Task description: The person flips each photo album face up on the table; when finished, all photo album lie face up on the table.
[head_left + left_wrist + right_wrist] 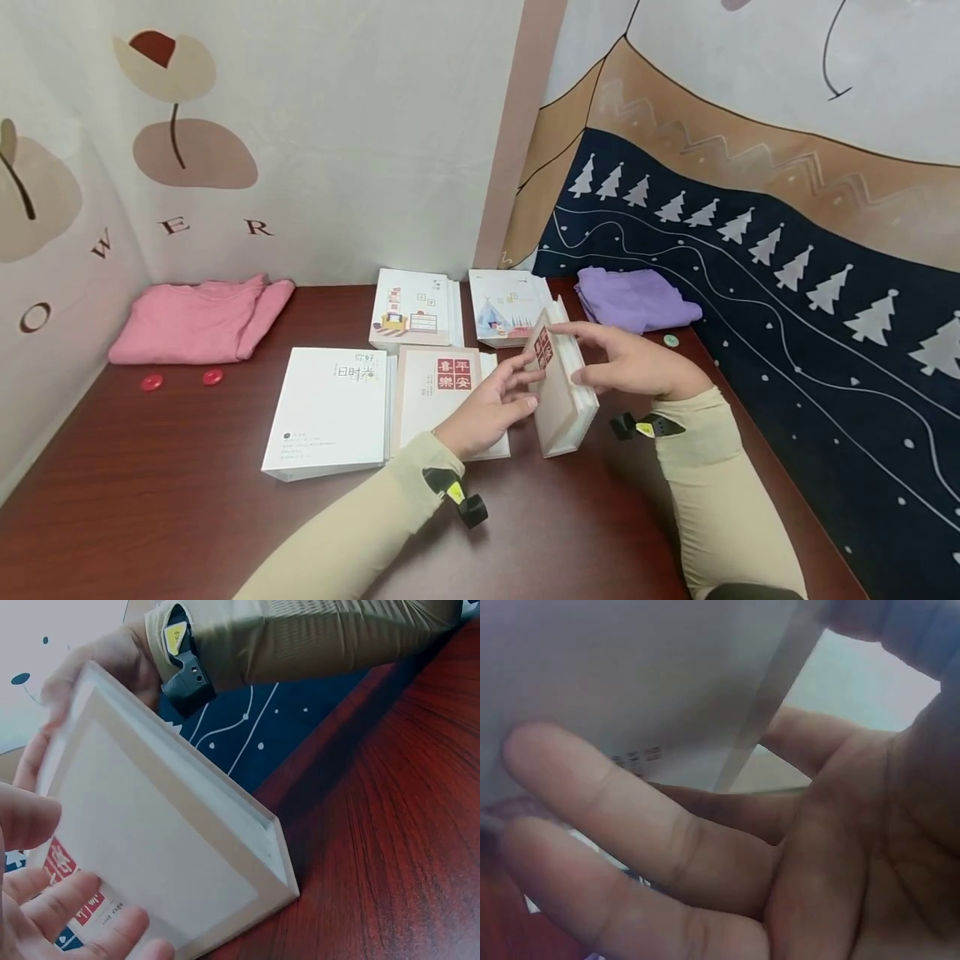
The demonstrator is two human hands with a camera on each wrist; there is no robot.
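A thick beige photo album [557, 408] with red squares on its cover stands tilted on edge on the table. My right hand [637, 362] grips it from the right, with the thumb at its page edge and fingers along the far cover [667, 675]. From the left, my left hand [483, 412] has its relaxed fingers at the front cover, near the red squares; in the left wrist view they are spread before the album [161, 817]. Under the left hand, partly hidden, a matching beige album [416, 417] lies flat. A white album [330, 417] lies left of that.
Two illustrated albums, one with furniture [408, 310] and one with a tent [502, 310], lie behind. Folded pink cloth [191, 321] is at the back left, purple cloth [633, 298] at the back right. Two red discs [213, 377] and a green disc [671, 340] lie near the cloths.
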